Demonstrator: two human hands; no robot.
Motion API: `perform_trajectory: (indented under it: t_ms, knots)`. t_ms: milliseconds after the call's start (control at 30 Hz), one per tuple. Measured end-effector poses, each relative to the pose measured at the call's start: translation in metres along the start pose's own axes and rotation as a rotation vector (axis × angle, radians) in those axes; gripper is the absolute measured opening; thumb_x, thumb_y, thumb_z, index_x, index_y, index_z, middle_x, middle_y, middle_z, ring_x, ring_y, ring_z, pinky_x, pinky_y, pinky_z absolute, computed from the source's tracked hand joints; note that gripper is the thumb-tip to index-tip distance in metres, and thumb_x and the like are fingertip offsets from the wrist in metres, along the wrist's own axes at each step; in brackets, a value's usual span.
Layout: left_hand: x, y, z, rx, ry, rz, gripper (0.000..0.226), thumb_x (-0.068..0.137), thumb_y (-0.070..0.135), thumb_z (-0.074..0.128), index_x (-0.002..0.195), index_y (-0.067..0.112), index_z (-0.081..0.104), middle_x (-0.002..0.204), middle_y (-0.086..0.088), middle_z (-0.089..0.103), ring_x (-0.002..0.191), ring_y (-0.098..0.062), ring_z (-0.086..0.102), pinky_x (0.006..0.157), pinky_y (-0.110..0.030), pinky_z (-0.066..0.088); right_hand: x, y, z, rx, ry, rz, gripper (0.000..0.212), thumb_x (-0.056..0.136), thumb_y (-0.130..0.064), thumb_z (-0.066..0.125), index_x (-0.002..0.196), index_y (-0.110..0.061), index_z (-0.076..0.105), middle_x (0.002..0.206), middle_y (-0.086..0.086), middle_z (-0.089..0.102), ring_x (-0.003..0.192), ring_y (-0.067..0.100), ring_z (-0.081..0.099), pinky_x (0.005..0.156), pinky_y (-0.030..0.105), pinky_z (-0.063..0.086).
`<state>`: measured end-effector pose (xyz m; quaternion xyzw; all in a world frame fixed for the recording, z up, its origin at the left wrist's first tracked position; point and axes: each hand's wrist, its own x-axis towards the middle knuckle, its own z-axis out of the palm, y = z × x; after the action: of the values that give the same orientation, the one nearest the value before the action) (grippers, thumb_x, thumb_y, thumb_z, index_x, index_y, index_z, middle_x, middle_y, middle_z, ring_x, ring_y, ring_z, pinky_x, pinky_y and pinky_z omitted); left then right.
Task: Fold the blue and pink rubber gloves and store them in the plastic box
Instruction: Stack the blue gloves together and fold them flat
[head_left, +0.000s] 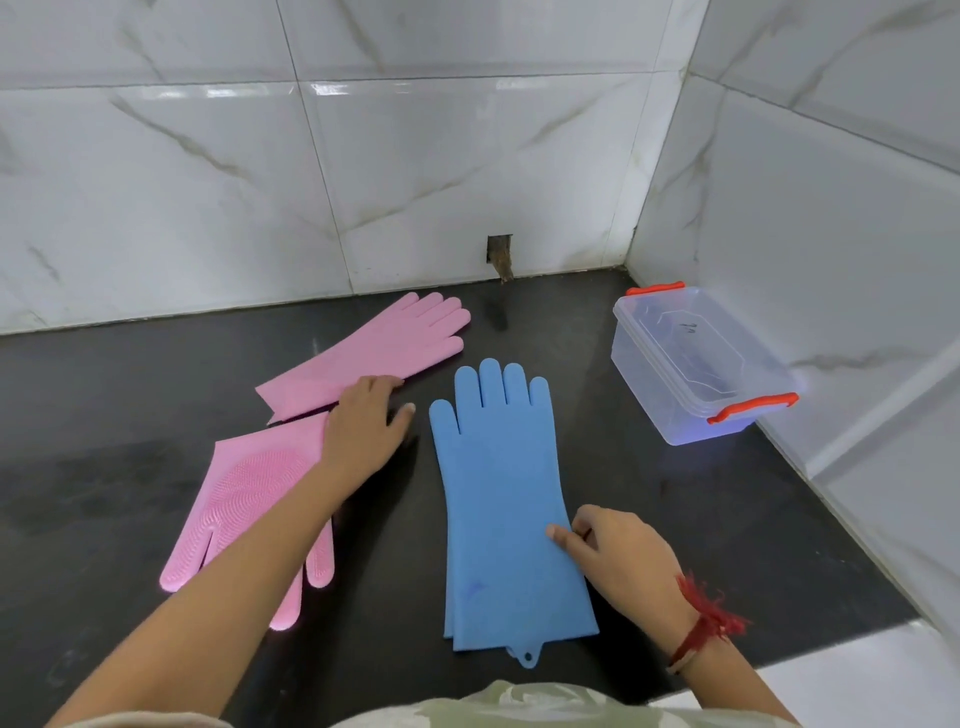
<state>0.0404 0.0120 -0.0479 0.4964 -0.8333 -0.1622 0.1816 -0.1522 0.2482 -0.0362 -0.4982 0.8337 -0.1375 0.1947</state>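
Observation:
Blue gloves (501, 499) lie flat and stacked in the middle of the black counter, fingers pointing to the wall. My right hand (618, 558) pinches their right edge at mid-length. One pink glove (384, 345) lies diagonally at the back, fingers toward the wall. A second pink glove (244, 493), bristle side up, lies at the left with its fingers toward me. My left hand (363, 426) rests flat, fingers spread, on the cuffs of the two pink gloves where they meet. A clear plastic box (696, 364) with orange latches stands lidded at the right.
White marble-look tiled walls (208, 182) close the counter at the back and right. A small hole in the wall (500, 254) sits at the back centre. The black counter (727, 519) ends at a white edge (831, 670) at the front right.

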Motion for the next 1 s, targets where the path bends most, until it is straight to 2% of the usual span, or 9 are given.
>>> perform_trajectory:
  t_ms: [100,200,333,433,500,667,767,900,1000]
  knots:
    - [-0.050,0.017,0.001,-0.055,-0.060,0.067,0.022,0.089,0.049,0.047,0.095,0.031,0.057,0.096,0.009,0.062,0.088,-0.012,0.059,0.075,-0.028,0.047,-0.012,0.008,-0.001,0.083,0.104,-0.035,0.023,0.088,-0.050,0.050,0.078,-0.029,0.052,0.067,-0.008,0.061,0.062,0.005,0.057,0.054,0.025,0.044]
    - [-0.093,0.030,0.008,-0.087,-0.182,0.036,0.035,0.079,0.068,0.045,0.076,0.034,0.057,0.076,0.018,0.060,0.069,0.001,0.057,0.059,-0.018,0.044,-0.019,0.010,0.002,0.195,0.082,-0.028,0.014,0.086,-0.039,0.059,0.075,-0.030,0.056,0.066,-0.008,0.062,0.059,0.003,0.055,0.054,0.020,0.042]
    - [-0.102,0.038,0.018,-0.159,-0.171,-0.026,0.026,0.079,0.059,0.059,0.078,0.034,0.054,0.076,0.018,0.060,0.070,0.002,0.057,0.059,-0.021,0.047,-0.018,0.004,0.008,0.272,0.034,-0.011,0.011,0.084,-0.034,0.063,0.075,-0.027,0.060,0.066,-0.007,0.063,0.060,0.004,0.056,0.057,0.021,0.045]
    - [-0.097,0.041,0.023,-0.127,-0.123,-0.017,0.018,0.089,0.042,0.055,0.079,0.029,0.049,0.074,0.013,0.060,0.065,-0.004,0.057,0.060,-0.029,0.051,-0.016,0.002,0.009,0.300,0.045,0.035,0.017,0.080,-0.041,0.066,0.074,-0.027,0.059,0.064,-0.005,0.064,0.061,0.005,0.058,0.054,0.020,0.041]
    - [-0.095,0.041,0.027,-0.127,-0.100,0.005,0.018,0.093,0.039,0.050,0.081,0.026,0.044,0.071,0.010,0.058,0.061,-0.007,0.056,0.056,-0.030,0.050,-0.015,0.001,0.009,0.266,0.036,0.043,0.015,0.082,-0.037,0.065,0.074,-0.028,0.057,0.062,-0.005,0.064,0.061,0.005,0.059,0.054,0.021,0.044]
    - [-0.094,0.036,0.029,-0.187,-0.078,-0.007,0.021,0.094,0.041,0.048,0.080,0.028,0.041,0.064,0.008,0.056,0.055,-0.007,0.054,0.050,-0.024,0.043,-0.013,0.000,0.007,0.237,0.010,0.030,0.007,0.086,-0.025,0.058,0.080,-0.023,0.058,0.069,-0.001,0.068,0.066,0.011,0.064,0.067,0.034,0.054]
    - [-0.094,0.034,0.031,-0.193,-0.113,-0.072,0.021,0.091,0.043,0.054,0.076,0.031,0.045,0.067,0.010,0.059,0.060,-0.005,0.057,0.054,-0.023,0.046,-0.009,-0.001,0.007,0.182,-0.010,0.028,0.007,0.087,-0.024,0.056,0.079,-0.024,0.056,0.068,-0.005,0.063,0.063,0.008,0.059,0.061,0.027,0.050]
    - [-0.089,0.030,0.028,-0.245,-0.155,-0.157,0.023,0.084,0.051,0.060,0.079,0.034,0.046,0.067,0.010,0.061,0.061,-0.003,0.059,0.053,-0.020,0.043,-0.002,0.002,0.000,0.183,-0.129,0.059,0.012,0.084,-0.034,0.061,0.078,-0.027,0.054,0.069,-0.006,0.065,0.063,0.008,0.062,0.061,0.026,0.052]
    - [-0.074,0.029,0.020,-0.271,-0.065,-0.194,0.034,0.082,0.060,0.055,0.094,0.030,0.046,0.070,0.010,0.060,0.063,-0.003,0.059,0.055,-0.022,0.044,0.007,0.001,-0.008,0.196,-0.015,0.050,0.022,0.079,-0.047,0.065,0.076,-0.028,0.054,0.062,-0.008,0.059,0.059,0.004,0.056,0.052,0.021,0.040]
